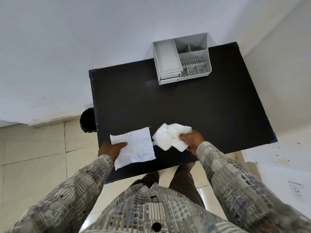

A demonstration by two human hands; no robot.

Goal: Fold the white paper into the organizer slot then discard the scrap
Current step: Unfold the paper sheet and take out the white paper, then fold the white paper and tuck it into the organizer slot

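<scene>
A flat, creased white paper [136,146] with faint blue marks lies near the front edge of the black table [185,105]. My left hand [111,148] grips its left edge, thumb on top. To its right, my right hand [191,140] is closed on a crumpled white scrap [168,137], held just above the table. A grey desk organizer [182,58] with several slots and two small drawers stands at the table's far edge, well away from both hands.
A black bin [87,120] stands on the tiled floor at the table's left side, partly hidden under the edge. White walls close in behind and to the right. A wall socket [297,190] sits low at the right.
</scene>
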